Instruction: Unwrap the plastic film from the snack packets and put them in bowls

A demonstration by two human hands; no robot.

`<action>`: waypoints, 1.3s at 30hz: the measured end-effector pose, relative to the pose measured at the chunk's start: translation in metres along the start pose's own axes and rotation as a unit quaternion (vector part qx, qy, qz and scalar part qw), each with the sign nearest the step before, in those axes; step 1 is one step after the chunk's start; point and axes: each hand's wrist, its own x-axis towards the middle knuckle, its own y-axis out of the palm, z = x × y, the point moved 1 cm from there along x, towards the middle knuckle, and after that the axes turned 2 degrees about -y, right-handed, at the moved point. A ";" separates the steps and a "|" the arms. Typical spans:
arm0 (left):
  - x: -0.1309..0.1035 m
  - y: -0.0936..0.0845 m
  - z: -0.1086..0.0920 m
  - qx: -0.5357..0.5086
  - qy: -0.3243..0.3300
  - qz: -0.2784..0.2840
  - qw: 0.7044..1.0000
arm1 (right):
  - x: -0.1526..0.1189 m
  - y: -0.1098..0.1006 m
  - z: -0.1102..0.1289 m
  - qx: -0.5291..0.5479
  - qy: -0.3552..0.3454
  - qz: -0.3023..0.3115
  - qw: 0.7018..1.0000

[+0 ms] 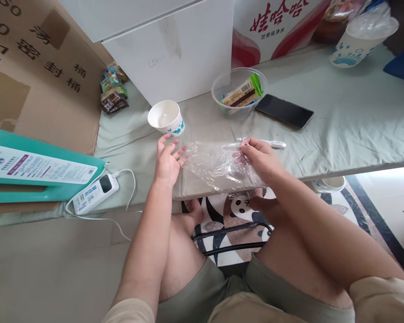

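Observation:
My right hand (pixel 261 157) pinches the edge of a thin, crinkled sheet of clear plastic film (pixel 218 167); whether it is a flat sheet or a bag I cannot tell. The film hangs over the table's front edge. My left hand (pixel 167 161) is at the film's left side, palm up, fingers spread and curved, not gripping it. Just beyond those fingers stands a white paper cup (pixel 166 117) with a blue leaf pattern. A slim white-handled tool (pixel 278 144) lies behind my right hand, partly hidden by it.
A clear plastic bowl (pixel 217 96) holds wrapped snacks, beside a black phone (pixel 284 111). Boxes (pixel 195 54) line the back. At left are a green jug (pixel 37 166), a white power bank (pixel 96 194) with a cable, and snack packets (pixel 113 92). Another cup (pixel 360 45) stands far right.

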 end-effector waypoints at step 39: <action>-0.048 0.030 0.025 0.139 -0.019 0.128 0.982 | -0.024 0.039 -0.033 -0.362 -0.203 0.091 0.905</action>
